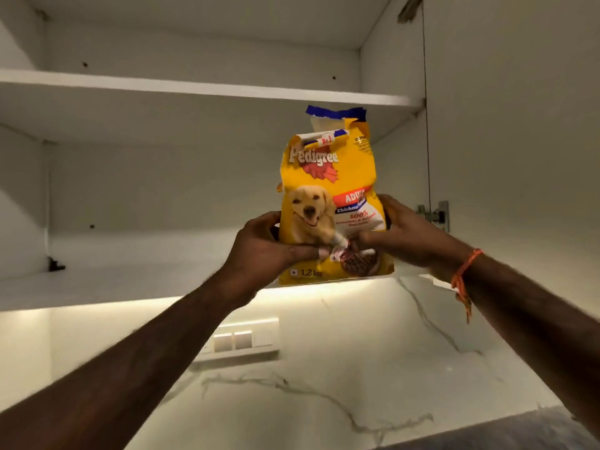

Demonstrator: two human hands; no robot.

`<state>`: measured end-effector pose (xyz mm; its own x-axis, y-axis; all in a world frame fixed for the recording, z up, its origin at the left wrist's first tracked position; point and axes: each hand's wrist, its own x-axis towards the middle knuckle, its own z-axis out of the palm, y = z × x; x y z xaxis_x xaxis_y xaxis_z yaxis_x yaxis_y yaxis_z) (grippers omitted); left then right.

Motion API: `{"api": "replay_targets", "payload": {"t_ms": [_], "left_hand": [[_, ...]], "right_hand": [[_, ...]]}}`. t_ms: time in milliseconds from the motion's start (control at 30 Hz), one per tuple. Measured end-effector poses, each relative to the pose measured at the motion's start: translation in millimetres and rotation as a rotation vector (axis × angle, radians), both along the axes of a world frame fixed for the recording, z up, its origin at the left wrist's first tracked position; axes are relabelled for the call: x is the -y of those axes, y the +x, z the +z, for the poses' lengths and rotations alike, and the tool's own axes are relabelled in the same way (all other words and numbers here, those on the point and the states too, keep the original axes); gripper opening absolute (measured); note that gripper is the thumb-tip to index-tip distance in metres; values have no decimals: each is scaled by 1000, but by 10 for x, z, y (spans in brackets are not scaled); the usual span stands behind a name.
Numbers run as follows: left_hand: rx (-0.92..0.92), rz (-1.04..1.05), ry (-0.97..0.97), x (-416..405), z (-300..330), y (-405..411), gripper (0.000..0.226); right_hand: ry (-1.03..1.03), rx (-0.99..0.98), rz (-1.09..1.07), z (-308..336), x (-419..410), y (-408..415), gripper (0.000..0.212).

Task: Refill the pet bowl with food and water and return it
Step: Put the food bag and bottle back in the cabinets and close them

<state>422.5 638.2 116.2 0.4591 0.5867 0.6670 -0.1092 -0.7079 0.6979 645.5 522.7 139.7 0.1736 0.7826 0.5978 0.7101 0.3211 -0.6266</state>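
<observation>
Together two hands point(328, 241) grip one kibble bag point(331, 196).

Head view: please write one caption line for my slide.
Both hands, left and right, hold an opened yellow dog food bag upright at the lower shelf of an open cabinet.

The left hand point(259, 246) and right hand point(404, 235) are covering the food bag's point(328, 177) lower sides; its small print is blurring; both arms are running off the near edge.
</observation>
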Motion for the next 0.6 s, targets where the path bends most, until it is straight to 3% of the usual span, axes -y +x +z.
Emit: {"api": "replay_targets", "payload": {"t_ms": [200,267,400,467,600], "left_hand": [[-81,85,-12,-606,246,698,60],[-158,93,3,-888,308,951,56],[-340,147,93,-1309,368,1431,43],[-408,179,150,-1473,384,1621,37],[-518,280,200,-1742,453,1885,78]], "right_hand": [[-43,-13,-17,304,-706,583,52],[-44,-26,-21,280,-971,822,53],[-86,-43,-5,165,-1393,1202,33],[-109,-60,-43,121,-1595,1363,36],[-131,-61,-120,123,-1898,1539,37]]}}
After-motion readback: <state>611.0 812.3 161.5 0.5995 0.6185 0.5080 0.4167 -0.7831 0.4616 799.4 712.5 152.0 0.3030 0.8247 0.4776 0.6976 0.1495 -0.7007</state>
